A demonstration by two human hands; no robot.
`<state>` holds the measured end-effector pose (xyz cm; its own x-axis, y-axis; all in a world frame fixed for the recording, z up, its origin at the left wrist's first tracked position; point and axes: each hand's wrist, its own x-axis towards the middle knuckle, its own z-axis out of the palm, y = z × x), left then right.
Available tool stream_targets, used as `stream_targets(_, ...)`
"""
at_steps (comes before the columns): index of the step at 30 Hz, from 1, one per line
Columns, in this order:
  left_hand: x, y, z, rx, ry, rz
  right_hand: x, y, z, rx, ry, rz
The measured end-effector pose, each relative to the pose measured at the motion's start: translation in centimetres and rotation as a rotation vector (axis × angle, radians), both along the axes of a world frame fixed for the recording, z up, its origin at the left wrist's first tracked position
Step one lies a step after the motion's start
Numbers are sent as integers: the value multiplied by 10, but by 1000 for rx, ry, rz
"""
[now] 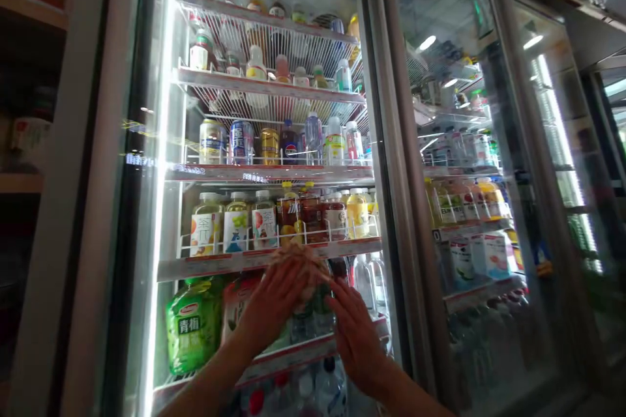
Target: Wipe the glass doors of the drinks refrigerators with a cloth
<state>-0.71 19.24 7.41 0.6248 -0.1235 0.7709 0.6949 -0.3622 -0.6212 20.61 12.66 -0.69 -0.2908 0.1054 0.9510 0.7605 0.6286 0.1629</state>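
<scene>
My left hand (276,296) reaches up to the glass door (274,94) of a lit drinks fridge. Its fingers lie stretched over a crumpled, tan-pink cloth (296,257), pressing it to the glass; motion blur softens the cloth's outline. To its right is my right hand (355,329), with straight fingers pointing up and left. Those fingertips are at the cloth's right edge; whether they grip it I cannot tell. Behind the glass, a large green jug (193,326) stands left of my hands, and a shelf of tea bottles (264,225) runs above them.
Cans and bottles (239,143) fill the higher shelves. A metal door frame (398,143) rises on the right, and more glass doors (469,339) with drinks continue beyond it. At the far left are wooden shelves (22,182) with goods.
</scene>
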Motion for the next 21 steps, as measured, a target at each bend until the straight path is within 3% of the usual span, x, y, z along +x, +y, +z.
stream_targets(3,8,-4,-13,-4,131,-31,-22,6,22,18,13,168)
stream_targets(5,-6,-9,-14,-14,140,-50,-46,14,35,0,25,190)
stream_targets(10,-66,-9,-9,-73,-162,14,-103,40,51,-15,-45,-114)
stream_targets(12,-77,-6,-10,-32,-219,68,-91,50,57,51,-107,-199)
stream_targets(14,-78,-2,-12,-14,-256,94,-51,58,66,115,-128,-260)
stream_targets(16,-73,-1,-15,-13,-274,110,-2,64,76,170,59,-364)
stream_targets(18,-68,-1,-15,-2,-262,129,25,67,84,234,272,-446)
stream_targets(21,-66,-2,-14,28,-241,132,-2,64,81,255,352,-433)
